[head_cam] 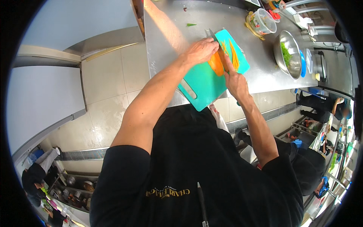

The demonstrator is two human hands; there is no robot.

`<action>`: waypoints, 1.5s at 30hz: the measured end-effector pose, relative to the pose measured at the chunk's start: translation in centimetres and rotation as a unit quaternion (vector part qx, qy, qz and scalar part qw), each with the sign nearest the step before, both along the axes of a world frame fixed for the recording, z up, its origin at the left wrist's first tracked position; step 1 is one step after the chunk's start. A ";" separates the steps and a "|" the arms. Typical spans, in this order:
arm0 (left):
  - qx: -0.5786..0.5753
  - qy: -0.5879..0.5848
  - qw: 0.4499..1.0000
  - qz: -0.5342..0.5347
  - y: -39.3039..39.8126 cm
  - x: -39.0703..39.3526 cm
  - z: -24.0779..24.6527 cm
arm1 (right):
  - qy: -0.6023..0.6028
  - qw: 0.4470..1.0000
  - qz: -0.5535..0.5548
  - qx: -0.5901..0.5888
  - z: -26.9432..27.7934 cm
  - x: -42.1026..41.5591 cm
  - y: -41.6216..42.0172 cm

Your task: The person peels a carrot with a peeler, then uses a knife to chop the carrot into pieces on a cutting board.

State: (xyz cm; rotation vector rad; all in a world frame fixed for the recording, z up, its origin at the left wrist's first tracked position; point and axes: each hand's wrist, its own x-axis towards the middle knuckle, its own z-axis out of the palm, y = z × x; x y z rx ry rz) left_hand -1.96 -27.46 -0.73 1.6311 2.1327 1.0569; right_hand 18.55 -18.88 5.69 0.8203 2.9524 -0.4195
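Observation:
A turquoise plastic cutting board (204,82) lies aslant on the steel worktop, one corner beyond its near edge. On it is a large orange carrot piece (216,65), the far end of which my left hand (203,50) presses down with bent fingers. The handle of a kitchen knife is in my right hand (236,82), the index finger stretched along the blade (213,35). The blade runs along the right side of the carrot, its tip beyond my left fingers. Thin orange strips (234,58) lie on the board to the right of the knife.
Right on the steel worktop (259,78) stand a steel bowl (295,66) with shredded greens (285,54) and a clear plastic tub (262,22). A green scrap (191,24) lies beyond the board. Behind me on the right is a person in black (307,163); others work farther off.

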 end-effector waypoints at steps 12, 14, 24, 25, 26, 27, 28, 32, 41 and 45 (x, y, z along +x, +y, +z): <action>-0.045 0.009 0.999 -0.029 0.6 -0.3 -1.4 | -0.060 0.996 0.038 0.049 2.2 -2.1 0.5; -0.036 0.018 0.999 -0.029 1.0 -1.0 -1.0 | -0.057 0.997 0.039 0.020 3.1 -2.2 1.0; -0.057 -0.003 0.998 -0.011 0.8 -0.1 0.2 | -0.064 0.997 0.014 0.029 1.5 0.4 -0.2; -0.048 -0.002 0.999 -0.011 0.8 -0.3 0.2 | 0.000 0.998 0.035 0.052 0.6 0.3 -0.6; -0.040 -0.001 0.999 -0.012 1.1 -0.8 0.1 | 0.061 0.993 0.057 0.081 0.0 0.1 -0.7; -0.031 0.000 0.999 -0.013 1.3 -1.2 0.1 | 0.010 0.997 0.043 0.059 0.2 -0.7 1.2; -0.027 -0.006 0.999 -0.021 0.9 -0.5 -0.4 | -0.047 0.998 0.023 0.032 1.5 -1.4 1.1; -0.027 -0.003 1.000 -0.009 1.1 -0.1 -1.1 | -0.067 0.997 0.018 0.041 0.8 0.5 0.0; -0.024 0.001 1.000 0.001 0.8 0.5 -0.8 | 0.014 0.999 0.025 0.021 -1.2 1.4 0.4; -0.014 0.001 1.000 0.000 0.4 0.1 -0.7 | -0.054 0.998 0.043 -0.008 3.0 -1.5 1.2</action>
